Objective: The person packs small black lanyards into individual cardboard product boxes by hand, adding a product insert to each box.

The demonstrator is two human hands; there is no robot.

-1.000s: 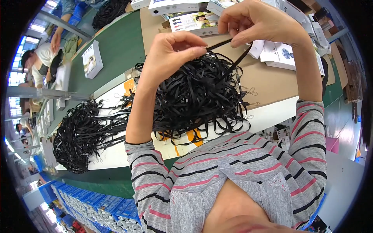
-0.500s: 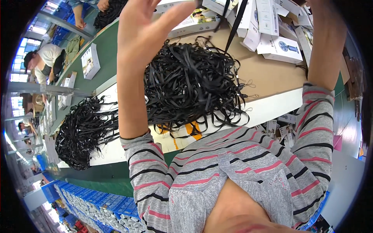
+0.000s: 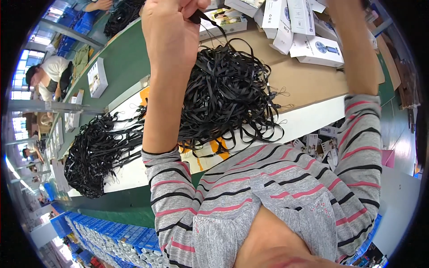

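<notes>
At the top edge, my left hand [image 3: 172, 27] is closed, its fingers pinched round the end of a black lanyard [image 3: 213, 21]. Its strap curves down to the right of the hand. Below lies a large tangled pile of black lanyards [image 3: 228, 89] with thin cord loops at some ends. My right forearm [image 3: 357, 58] reaches up at the right, past the white boxes; the hand itself is cut off by the upper edge. Nearest to that arm is a white box [image 3: 318, 50] with a fan pictured on it.
Several more white boxes [image 3: 277, 20] lie heaped on the brown cardboard [image 3: 308, 87]. A second lanyard pile [image 3: 91, 152] sits at the left. Beyond runs a green belt [image 3: 120, 58] carrying a white box [image 3: 97, 79]. Blue crates [image 3: 129, 236] stand lower left; other people [image 3: 49, 78] work farther off.
My left hand was open with fingers spread; now it is closed on the lanyard. My right forearm has swung left. The view has shifted slightly.
</notes>
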